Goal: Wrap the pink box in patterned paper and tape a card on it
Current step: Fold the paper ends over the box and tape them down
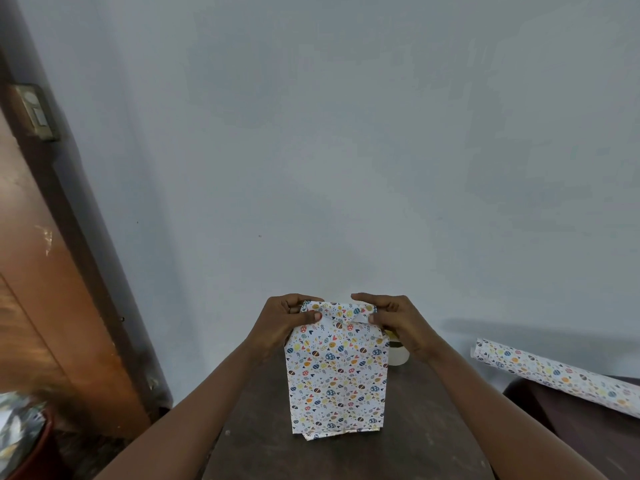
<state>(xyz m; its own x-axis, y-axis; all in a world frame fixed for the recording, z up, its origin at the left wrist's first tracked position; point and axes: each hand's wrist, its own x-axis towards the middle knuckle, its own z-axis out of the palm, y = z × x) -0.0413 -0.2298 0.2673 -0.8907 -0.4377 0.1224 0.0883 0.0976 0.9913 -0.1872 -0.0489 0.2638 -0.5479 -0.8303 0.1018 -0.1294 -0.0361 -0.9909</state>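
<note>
Head cam: both hands (282,323) (394,323) pinch paper (336,375) folds at top.

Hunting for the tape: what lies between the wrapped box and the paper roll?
Head view: the right hand pinching the patterned paper, and behind it a white round object, possibly tape.

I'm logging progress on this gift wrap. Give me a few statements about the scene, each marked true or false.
1. The left hand and right hand both pinch folded paper at the far end of the wrapped box. True.
2. The paper roll lies left of the box. False: it lies to the right.
3. The box rests on a dark table. True.
4. A card is taped on the box. False: no card shows on it.
</note>
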